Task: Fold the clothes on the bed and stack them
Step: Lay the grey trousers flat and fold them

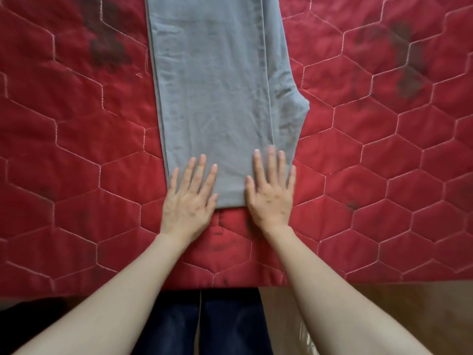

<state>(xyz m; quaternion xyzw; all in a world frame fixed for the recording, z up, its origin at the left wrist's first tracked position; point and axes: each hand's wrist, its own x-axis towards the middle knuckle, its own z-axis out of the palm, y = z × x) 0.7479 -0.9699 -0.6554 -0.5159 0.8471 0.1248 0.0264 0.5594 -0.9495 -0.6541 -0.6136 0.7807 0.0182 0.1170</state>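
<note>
Head view. My left hand (188, 201) and my right hand (271, 193) lie flat, palms down, on the near end of a pair of grey trousers (217, 98). The fingers of both hands are straight and spread, pointing away from me; neither grip closes on anything, and the cloth is pressed, not held. The left hand covers the near left corner of the garment, its heel resting on the bedspread; the right hand covers the near right corner, its little finger at the cloth's right edge. The fingertips of the right hand are slightly blurred.

The trousers are laid lengthwise, one leg folded over the other, running from between my hands to the far edge of the frame, where they pass out of sight. A seam line runs down the right side, and the crotch curve juts out as a point to the right about midway along. The near hem lies straight across, between my two hands.

The garment rests on a red quilted bedspread (76, 175) stitched in a pale hexagon pattern, with darker patches at far left and far right. The bed's near edge crosses the lower frame; below it, my dark blue trouser legs (204, 324) and a wooden floor (384, 303) are visible.
</note>
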